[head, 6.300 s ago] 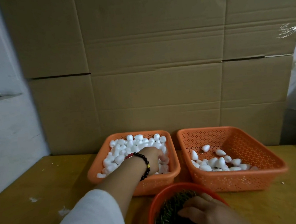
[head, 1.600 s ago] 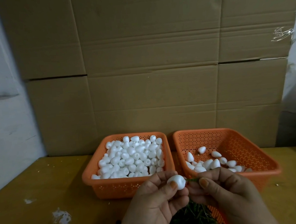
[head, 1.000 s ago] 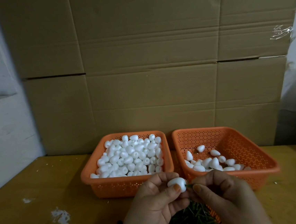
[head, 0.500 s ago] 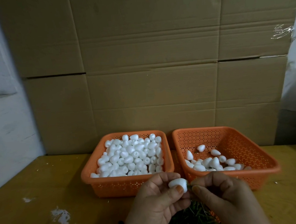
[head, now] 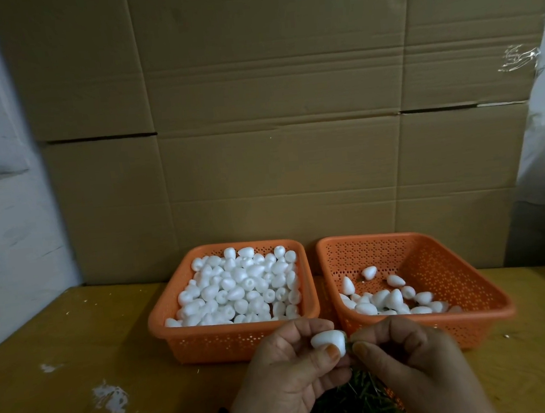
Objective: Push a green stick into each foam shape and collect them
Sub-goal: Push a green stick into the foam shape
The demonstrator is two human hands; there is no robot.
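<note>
My left hand (head: 290,367) pinches a white foam shape (head: 328,340) between thumb and fingers. My right hand (head: 412,359) pinches a green stick (head: 347,342) at the shape's right end; only a short green bit shows between fingertips and foam. Behind stand two orange baskets: the left basket (head: 211,340) is full of plain foam shapes (head: 242,289), the right basket (head: 474,306) holds several foam shapes (head: 383,299). Below my hands lies a heap of green sticks (head: 353,401) in an orange bowl, mostly hidden.
The baskets sit on a yellowish wooden table (head: 64,376) with white scuffs (head: 111,395). A wall of cardboard boxes (head: 273,123) stands right behind them. A white wall (head: 2,249) is at the left.
Since the earlier frames the stick has gone deeper into the foam shape, with less green showing. Both hands stay close together in front of the baskets.
</note>
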